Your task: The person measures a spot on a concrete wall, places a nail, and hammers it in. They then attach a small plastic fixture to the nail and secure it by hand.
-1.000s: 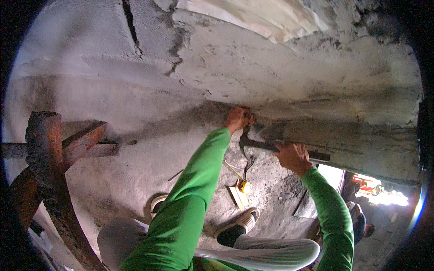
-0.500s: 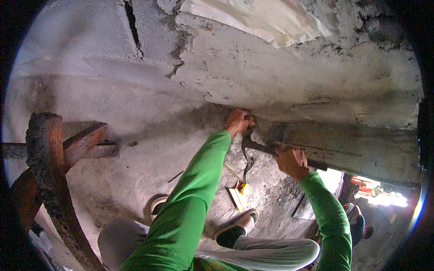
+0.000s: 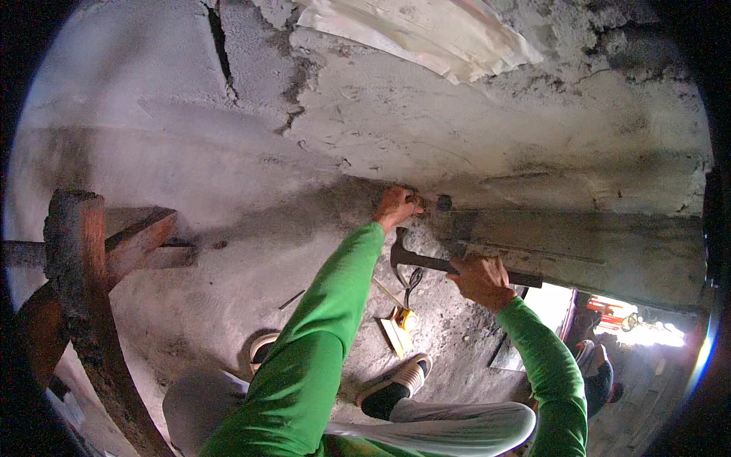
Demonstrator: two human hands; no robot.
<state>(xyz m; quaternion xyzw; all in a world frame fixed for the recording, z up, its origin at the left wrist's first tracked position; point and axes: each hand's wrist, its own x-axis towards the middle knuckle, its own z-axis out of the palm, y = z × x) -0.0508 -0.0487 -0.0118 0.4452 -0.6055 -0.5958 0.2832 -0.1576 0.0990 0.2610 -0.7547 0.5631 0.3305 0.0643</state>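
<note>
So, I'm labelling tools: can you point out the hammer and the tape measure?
Hammer (image 3: 429,263): head camera view, on the uncovered stretch of its handle.
Tape measure (image 3: 410,319): head camera view, on its yellow case.

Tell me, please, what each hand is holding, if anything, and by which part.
The right hand grips a hammer by the middle of its handle. The left hand is curled, but whether it holds something small cannot be told.
</note>
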